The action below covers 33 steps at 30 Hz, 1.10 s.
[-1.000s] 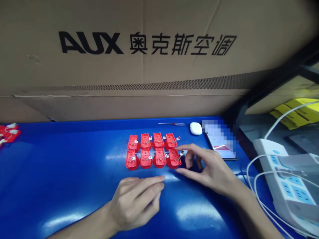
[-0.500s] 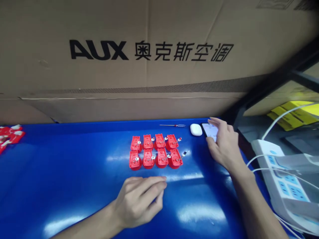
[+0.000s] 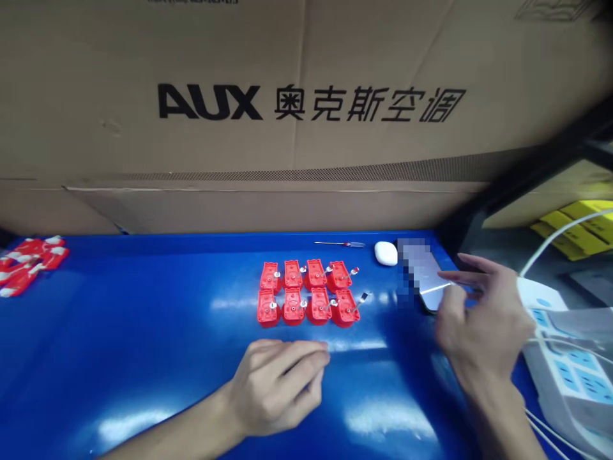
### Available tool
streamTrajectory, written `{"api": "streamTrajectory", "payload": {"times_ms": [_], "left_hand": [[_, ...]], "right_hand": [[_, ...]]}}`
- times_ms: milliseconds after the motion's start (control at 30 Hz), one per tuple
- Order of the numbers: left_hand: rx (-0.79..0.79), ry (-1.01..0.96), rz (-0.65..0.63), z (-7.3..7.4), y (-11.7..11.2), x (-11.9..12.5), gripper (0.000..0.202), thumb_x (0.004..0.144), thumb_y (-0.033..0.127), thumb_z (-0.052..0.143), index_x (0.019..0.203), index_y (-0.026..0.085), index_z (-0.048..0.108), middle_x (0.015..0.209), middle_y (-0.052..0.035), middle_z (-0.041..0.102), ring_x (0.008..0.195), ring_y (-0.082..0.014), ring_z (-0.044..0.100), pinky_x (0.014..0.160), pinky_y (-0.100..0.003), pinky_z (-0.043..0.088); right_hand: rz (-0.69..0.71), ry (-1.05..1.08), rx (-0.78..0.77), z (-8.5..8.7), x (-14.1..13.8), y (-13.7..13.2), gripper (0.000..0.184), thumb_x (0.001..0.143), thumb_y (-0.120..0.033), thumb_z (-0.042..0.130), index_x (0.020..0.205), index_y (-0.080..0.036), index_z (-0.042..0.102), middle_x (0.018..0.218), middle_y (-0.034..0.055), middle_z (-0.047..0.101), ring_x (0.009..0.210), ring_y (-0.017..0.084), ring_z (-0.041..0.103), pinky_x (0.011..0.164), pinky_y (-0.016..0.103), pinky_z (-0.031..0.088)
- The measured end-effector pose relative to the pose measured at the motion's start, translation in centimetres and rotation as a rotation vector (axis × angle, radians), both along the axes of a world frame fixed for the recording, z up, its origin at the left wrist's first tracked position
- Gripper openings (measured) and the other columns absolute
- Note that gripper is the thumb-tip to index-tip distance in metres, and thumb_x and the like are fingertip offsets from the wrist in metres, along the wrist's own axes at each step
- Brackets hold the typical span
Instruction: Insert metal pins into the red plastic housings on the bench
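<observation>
Eight glossy red plastic housings [image 3: 318,305]

eight red plastic housings [image 3: 293,305], two hands [image 3: 278,386], one screwdriver [image 3: 340,243]

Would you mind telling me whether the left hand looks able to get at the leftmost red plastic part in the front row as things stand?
Probably yes: the left hand lies on the blue workbench just in front of that red plastic part, and nothing appears to stand between them.
</observation>
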<state>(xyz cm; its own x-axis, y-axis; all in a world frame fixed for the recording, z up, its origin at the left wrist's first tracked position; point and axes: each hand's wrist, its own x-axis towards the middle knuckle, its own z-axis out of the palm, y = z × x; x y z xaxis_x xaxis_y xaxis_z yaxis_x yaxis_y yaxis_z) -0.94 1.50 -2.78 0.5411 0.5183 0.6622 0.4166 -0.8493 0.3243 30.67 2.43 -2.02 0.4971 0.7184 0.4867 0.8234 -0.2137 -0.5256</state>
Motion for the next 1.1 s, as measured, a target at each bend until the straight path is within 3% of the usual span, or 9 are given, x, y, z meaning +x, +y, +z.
{"api": "streamTrajectory", "payload": {"times_ms": [100, 300, 433, 500, 667, 767, 833, 967, 1100], "left_hand": [[0.1, 0.032, -0.009, 1.1, 0.2, -0.4, 0.026, 0.09, 0.009, 0.071, 0.115, 0.017, 0.077, 0.103, -0.001, 0.088, 0.076, -0.0144, 0.083, 0.065, -0.028, 0.064], [0.201, 0.043, 0.081, 3.5, 1.3, -2.6, 0.017, 0.085, 0.014, 0.072, 0.101, 0.02, 0.074, 0.075, 0.0021, 0.079, 0.058, -0.0143, 0.074, 0.062, -0.028, 0.061], [0.101, -0.008, 0.184, 2.5, 2.2, -4.7, 0.014, 0.088, 0.009, 0.073, 0.093, 0.021, 0.068, 0.062, 0.0061, 0.062, 0.047, -0.0104, 0.057, 0.053, -0.026, 0.05], [0.016, -0.139, 0.334, 1.4, 2.6, -5.6, 0.015, 0.088, 0.011, 0.076, 0.09, 0.023, 0.067, 0.06, 0.0085, 0.057, 0.046, -0.0082, 0.049, 0.055, -0.025, 0.049], [-0.119, -0.266, 0.509, -0.4, 3.6, -6.7, 0.013, 0.098, 0.019, 0.069, 0.108, 0.022, 0.061, 0.082, 0.0029, 0.06, 0.064, -0.0125, 0.06, 0.059, -0.026, 0.052], [-0.202, -0.262, 0.542, -0.3, 3.9, -6.9, 0.037, 0.095, 0.027, 0.074, 0.127, 0.022, 0.057, 0.104, -0.0036, 0.064, 0.084, -0.0189, 0.068, 0.076, -0.036, 0.061], [-0.262, -0.211, 0.525, 0.0, 3.9, -6.7, 0.052, 0.09, 0.029, 0.079, 0.135, 0.022, 0.054, 0.118, -0.0078, 0.066, 0.098, -0.0242, 0.07, 0.088, -0.044, 0.062], [-0.308, -0.111, 0.468, 0.6, 3.5, -6.0, 0.068, 0.082, 0.031, 0.087, 0.14, 0.022, 0.053, 0.128, -0.0111, 0.066, 0.108, -0.0289, 0.07, 0.093, -0.048, 0.062], [-0.348, -0.02, 0.476, 0.5, 3.1, -5.5, 0.072, 0.081, 0.037, 0.09, 0.142, 0.023, 0.053, 0.13, -0.0112, 0.066, 0.11, -0.0288, 0.07, 0.096, -0.048, 0.063]], "right_hand": [[-0.12, 0.109, 0.052, 0.1, -1.1, -0.9, 0.045, 0.097, -0.023, 0.056, 0.141, -0.023, 0.064, 0.112, 0.0134, 0.082, 0.089, 0.037, 0.076, 0.089, 0.053, 0.057], [-0.108, 0.206, 0.08, -0.7, -0.7, -0.8, 0.046, 0.096, -0.018, 0.054, 0.142, -0.018, 0.06, 0.12, 0.0144, 0.082, 0.1, 0.037, 0.078, 0.091, 0.051, 0.058], [-0.074, 0.193, 0.005, -1.8, 0.6, -0.8, 0.053, 0.095, -0.02, 0.053, 0.148, -0.022, 0.053, 0.136, 0.0139, 0.078, 0.126, 0.046, 0.07, 0.106, 0.064, 0.051], [-0.059, 0.165, -0.029, -2.3, 0.9, -0.8, 0.056, 0.095, -0.022, 0.053, 0.15, -0.02, 0.052, 0.139, 0.0153, 0.076, 0.129, 0.049, 0.068, 0.107, 0.066, 0.049], [-0.06, 0.151, -0.032, -2.5, 0.8, -0.7, 0.06, 0.093, -0.023, 0.054, 0.153, -0.015, 0.05, 0.135, 0.0186, 0.078, 0.12, 0.049, 0.071, 0.101, 0.063, 0.052], [-0.112, 0.14, 0.062, -2.1, 0.2, -0.7, 0.056, 0.093, -0.021, 0.055, 0.149, -0.021, 0.055, 0.129, 0.0142, 0.081, 0.116, 0.045, 0.073, 0.099, 0.06, 0.053], [-0.103, 0.119, 0.177, -1.9, -0.3, -0.8, 0.046, 0.095, -0.021, 0.057, 0.141, -0.023, 0.062, 0.109, 0.0111, 0.083, 0.103, 0.041, 0.077, 0.093, 0.055, 0.056], [0.031, 0.087, 0.24, -2.1, -1.4, -1.5, 0.027, 0.102, -0.028, 0.058, 0.123, -0.022, 0.073, 0.067, 0.0012, 0.071, 0.063, 0.029, 0.074, 0.071, 0.043, 0.057], [0.261, -0.011, 0.089, -2.2, -2.1, -2.5, 0.024, 0.103, -0.024, 0.055, 0.103, -0.025, 0.079, 0.058, -0.0012, 0.068, 0.05, 0.022, 0.066, 0.062, 0.037, 0.05]]}}
